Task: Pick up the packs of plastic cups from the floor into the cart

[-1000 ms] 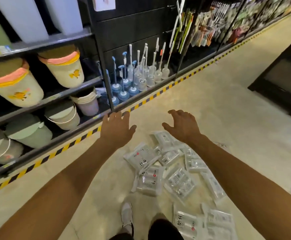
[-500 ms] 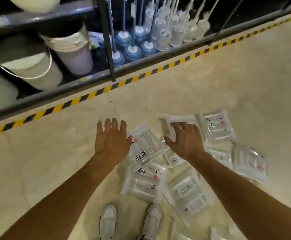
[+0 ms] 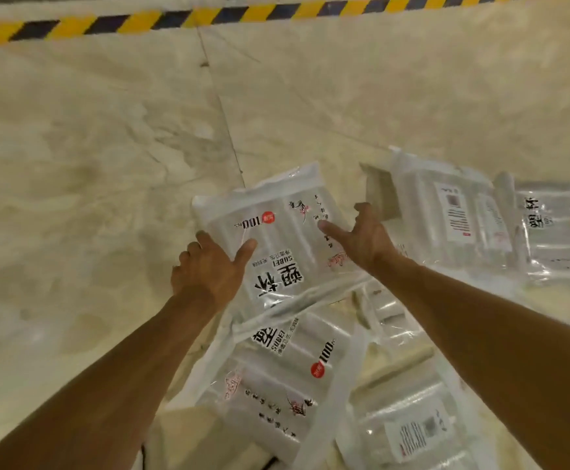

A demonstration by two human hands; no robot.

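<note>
Several clear packs of plastic cups lie overlapping on the beige floor. The nearest-centre pack, with a red "100" dot and black characters, lies between my hands. My left hand is at its left edge, thumb on top and fingers curled at the rim. My right hand is at its right edge, thumb pressed on the film and fingers curled past the side. A second pack lies just below it, and others lie at the right, far right and bottom right. No cart is in view.
A yellow-and-black hazard stripe runs along the top edge of the view, marking the foot of the shelving. Bare marble-look floor spreads to the left and beyond the packs, crossed by a tile seam.
The view has dropped much closer to the floor and the shelves have left the frame. Both hands have gone from hovering flat above the packs to clasping the edges of one pack.
</note>
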